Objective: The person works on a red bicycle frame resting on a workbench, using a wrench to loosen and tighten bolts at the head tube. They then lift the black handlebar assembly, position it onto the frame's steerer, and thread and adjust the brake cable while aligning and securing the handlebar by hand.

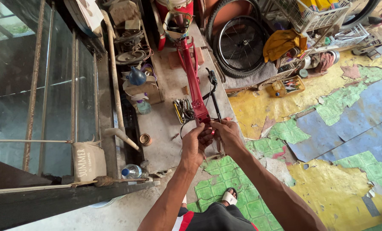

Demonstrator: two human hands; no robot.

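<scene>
Both forearms bare, no sleeves, no watch or rings visible. Left hand [196, 143] and right hand [227, 133] ungloved. Dark shorts [216, 217] with red-and-white panel at left hip. White slide sandal [229, 197] on one foot, toes exposed.

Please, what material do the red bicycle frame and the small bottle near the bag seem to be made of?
The glossy red tubular bicycle frame looks like painted metal: rigid tubes, an even sheen. The small clear bottle with a blue cap seems plastic: see-through, thin-walled. Both hands, left and right, hold the frame's near end.
</scene>
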